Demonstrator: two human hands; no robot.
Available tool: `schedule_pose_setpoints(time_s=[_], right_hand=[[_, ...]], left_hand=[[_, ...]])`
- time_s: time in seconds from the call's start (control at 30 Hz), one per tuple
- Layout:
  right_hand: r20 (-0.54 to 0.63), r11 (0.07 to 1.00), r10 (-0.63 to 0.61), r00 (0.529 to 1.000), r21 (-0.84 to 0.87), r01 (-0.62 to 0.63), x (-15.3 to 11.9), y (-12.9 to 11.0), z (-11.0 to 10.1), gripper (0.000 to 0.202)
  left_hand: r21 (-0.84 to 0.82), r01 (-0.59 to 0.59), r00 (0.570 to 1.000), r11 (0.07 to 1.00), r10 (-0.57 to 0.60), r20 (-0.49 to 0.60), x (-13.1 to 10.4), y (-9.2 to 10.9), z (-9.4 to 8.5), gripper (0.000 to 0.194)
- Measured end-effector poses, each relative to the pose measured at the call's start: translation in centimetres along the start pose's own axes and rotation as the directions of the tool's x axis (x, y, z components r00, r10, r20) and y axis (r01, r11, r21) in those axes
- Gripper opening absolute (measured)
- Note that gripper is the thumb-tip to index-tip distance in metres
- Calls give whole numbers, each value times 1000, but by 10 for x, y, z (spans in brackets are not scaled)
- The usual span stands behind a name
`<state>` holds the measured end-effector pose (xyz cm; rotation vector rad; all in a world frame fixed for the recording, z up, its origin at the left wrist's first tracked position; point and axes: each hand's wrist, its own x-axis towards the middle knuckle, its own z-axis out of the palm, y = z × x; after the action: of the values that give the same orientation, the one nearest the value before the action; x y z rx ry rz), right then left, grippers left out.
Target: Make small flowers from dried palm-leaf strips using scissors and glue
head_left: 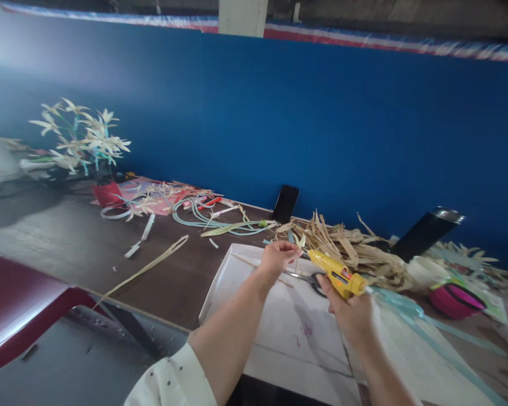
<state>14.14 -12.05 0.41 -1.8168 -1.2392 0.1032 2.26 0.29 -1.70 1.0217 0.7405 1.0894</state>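
My right hand (351,316) is wrapped round a yellow hot glue gun (336,272), its nozzle pointing left. Close to that nozzle, my left hand (278,256) pinches a small pale leaf-like flower piece (300,241) between its fingertips; whether the nozzle touches it I cannot tell. Beneath both hands lies a white board or flat box lid (275,344) with pink handwriting on it. Scissors (315,282) with dark handles rest on the board, partly behind the glue gun and my right hand. A thin stick (245,260) lies there too.
Dried husk strips (347,248) pile up along the blue wall, beside a dark bottle (425,234) and a pink bowl-like item (457,300). A phone (285,203) leans on the wall. Left are blue tubing (186,220), a pot of husk flowers (108,194) and a red chair (21,316).
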Motion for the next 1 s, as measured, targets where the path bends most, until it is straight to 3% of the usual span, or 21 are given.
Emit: schedule_pose_setpoints(time_s=[0.5, 0.67, 0.8, 1.0], right_hand=[[21, 1000, 22, 1000, -21, -22, -2, -2, -1, 38], [2, 998, 30, 1000, 61, -30, -3, -11, -4, 34], [56, 990, 42, 998, 133, -49, -3, -11, -8, 38], [71, 940, 174, 982, 284, -187, 0, 4, -15, 48]], left_hand=[[5, -11, 1000, 1000, 11, -1, 0, 1, 0, 27], [4, -16, 1000, 1000, 16, -4, 0, 0, 0, 27], [12, -10, 1000, 1000, 10, -13, -1, 1, 0, 30], [14, -12, 1000, 1000, 12, -29, -2, 3, -2, 29]])
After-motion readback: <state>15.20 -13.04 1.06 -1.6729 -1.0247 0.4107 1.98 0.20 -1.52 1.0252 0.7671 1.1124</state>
